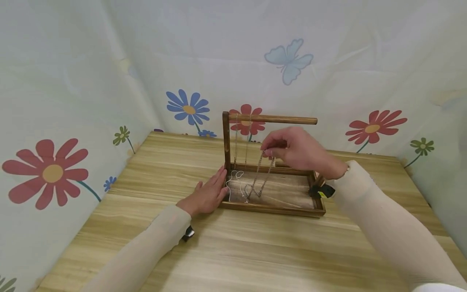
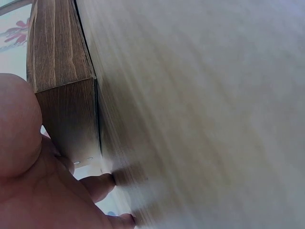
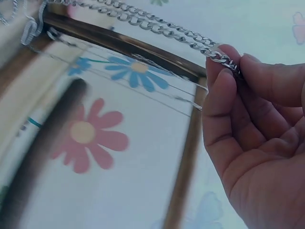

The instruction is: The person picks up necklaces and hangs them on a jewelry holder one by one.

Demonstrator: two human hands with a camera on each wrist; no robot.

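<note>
My right hand (image 1: pixel 297 148) pinches a silver chain necklace (image 3: pixel 157 28) between thumb and fingers. From that grip the chain droops in a loop, its low end down in the wooden tray (image 1: pixel 270 209). My left hand (image 1: pixel 206 194) lies along the tray's left side, fingers extended; the left wrist view shows its fingertips on the table beside the tray's corner (image 2: pixel 64 90). Two thin necklaces (image 1: pixel 236 138) hang from the rack's upper bar (image 1: pixel 284 119), toward its post. Inside the tray, at the left, lies a finer silver chain (image 1: pixel 228 188).
The post (image 1: pixel 226 140) rises from the tray's back left corner, and the bar's right end is free. A wood-grain table (image 1: pixel 255 251) surrounds the tray. Behind stands a pale flower-printed curtain (image 1: pixel 219 52).
</note>
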